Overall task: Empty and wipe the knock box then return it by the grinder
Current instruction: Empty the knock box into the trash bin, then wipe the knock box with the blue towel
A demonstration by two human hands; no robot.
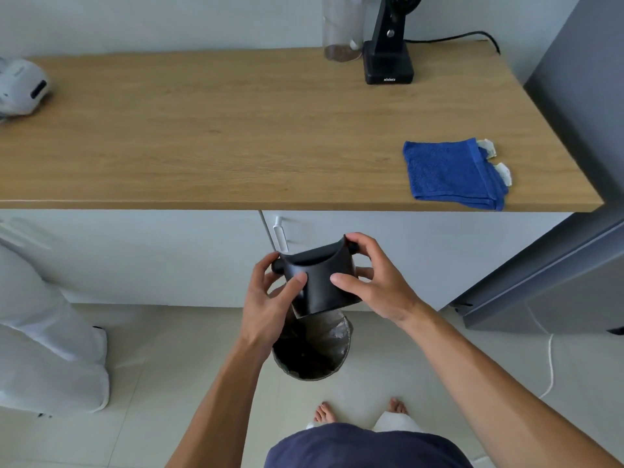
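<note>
I hold a black knock box (320,282) with its knock bar across the top, below the counter's front edge and directly above a small lined bin (312,349) on the floor. My left hand (270,298) grips its left side and my right hand (368,278) grips its right side and bar end. The box is tilted with its opening turned away from me. On the wooden counter (236,130) a folded blue cloth (452,173) lies at the right front. The black grinder (388,55) stands at the back right.
A clear jar (342,32) with dark grounds stands left of the grinder. A white device (20,86) sits at the counter's far left. A grey fridge (574,197) flanks the right. Another person's white trouser leg (50,315) is at the left. My bare feet are below the bin.
</note>
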